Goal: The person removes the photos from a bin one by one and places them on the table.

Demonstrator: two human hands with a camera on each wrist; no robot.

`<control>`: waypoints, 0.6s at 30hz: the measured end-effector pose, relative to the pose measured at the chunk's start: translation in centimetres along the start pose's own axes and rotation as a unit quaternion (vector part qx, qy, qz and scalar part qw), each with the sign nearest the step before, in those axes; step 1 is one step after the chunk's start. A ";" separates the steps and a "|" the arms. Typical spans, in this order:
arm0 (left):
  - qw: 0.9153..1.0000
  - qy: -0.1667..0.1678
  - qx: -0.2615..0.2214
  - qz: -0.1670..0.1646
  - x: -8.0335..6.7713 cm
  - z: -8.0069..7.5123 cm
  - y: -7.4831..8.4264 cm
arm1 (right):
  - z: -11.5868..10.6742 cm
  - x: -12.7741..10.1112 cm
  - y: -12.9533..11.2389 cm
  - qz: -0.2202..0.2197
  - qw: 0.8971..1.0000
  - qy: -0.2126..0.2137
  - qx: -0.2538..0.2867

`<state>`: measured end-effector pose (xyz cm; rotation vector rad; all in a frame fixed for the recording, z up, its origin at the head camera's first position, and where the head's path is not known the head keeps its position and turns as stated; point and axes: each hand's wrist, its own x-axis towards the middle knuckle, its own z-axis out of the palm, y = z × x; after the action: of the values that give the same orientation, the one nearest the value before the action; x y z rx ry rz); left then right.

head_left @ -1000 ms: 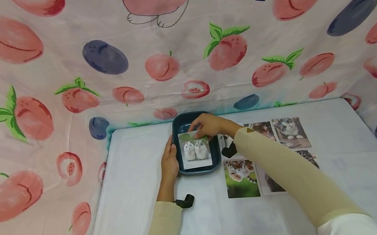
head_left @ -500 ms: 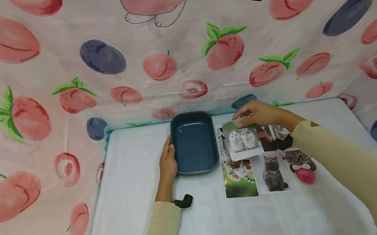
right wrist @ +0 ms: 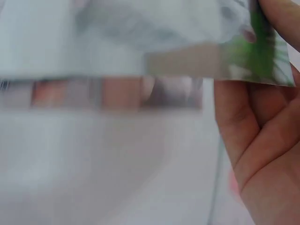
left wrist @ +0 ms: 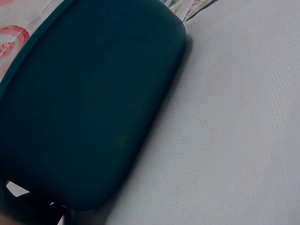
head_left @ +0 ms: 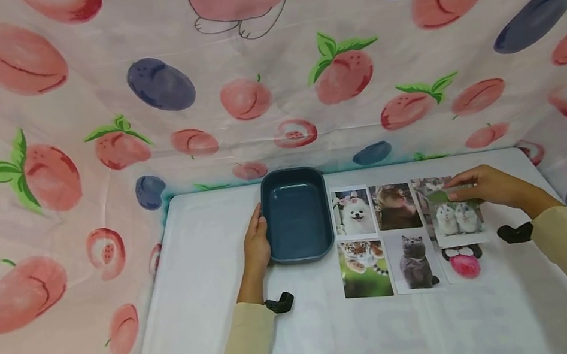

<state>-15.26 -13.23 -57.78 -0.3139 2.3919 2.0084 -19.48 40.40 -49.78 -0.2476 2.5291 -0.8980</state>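
Note:
My right hand (head_left: 481, 188) pinches a photo of two white hamsters (head_left: 456, 217) by its top edge, above the far right of a grid of animal photos. In the right wrist view the hamster photo (right wrist: 187, 33) is a blur with my fingers (right wrist: 262, 136) under it. A dark blue tray (head_left: 295, 214) sits empty at the table's back middle. My left hand (head_left: 256, 246) rests with straight fingers against the tray's left wall. The left wrist view shows the tray's outer wall (left wrist: 89, 108) close up.
Laid out right of the tray are photos of a white dog (head_left: 353, 211), a brown animal (head_left: 396, 206), a tiger cub (head_left: 364, 268), a grey cat (head_left: 414, 261) and a partly covered one with a red ball (head_left: 463, 266). Fruit-print cloth (head_left: 270, 82) walls the white table (head_left: 339, 338).
My right hand lifted the hamster photo out of the tray and carried it right, over the photo grid to its far right column. The left hand stayed at the tray.

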 end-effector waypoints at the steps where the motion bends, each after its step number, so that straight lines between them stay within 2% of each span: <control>1: 1.000 0.000 0.001 0.002 0.0 0.0 0.0 | -0.2 -0.4 0.9 0.008 1.000 -0.002 -0.002; 10: 1.000 0.002 0.007 0.000 -0.1 0.0 0.0 | -1.8 -4.2 7.2 0.080 0.996 -0.027 -0.001; 15: 1.000 0.004 0.010 0.000 -0.1 0.0 0.0 | -2.1 -5.1 9.1 0.111 0.993 -0.042 0.007; 18: 1.000 0.002 0.008 -0.004 -0.1 0.0 0.0 | -1.9 -5.4 9.5 0.115 0.992 -0.041 0.011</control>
<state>-15.19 -13.19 -57.73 -0.3270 2.4030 1.9850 -15.74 50.47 -52.64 0.0137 2.4098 -0.8058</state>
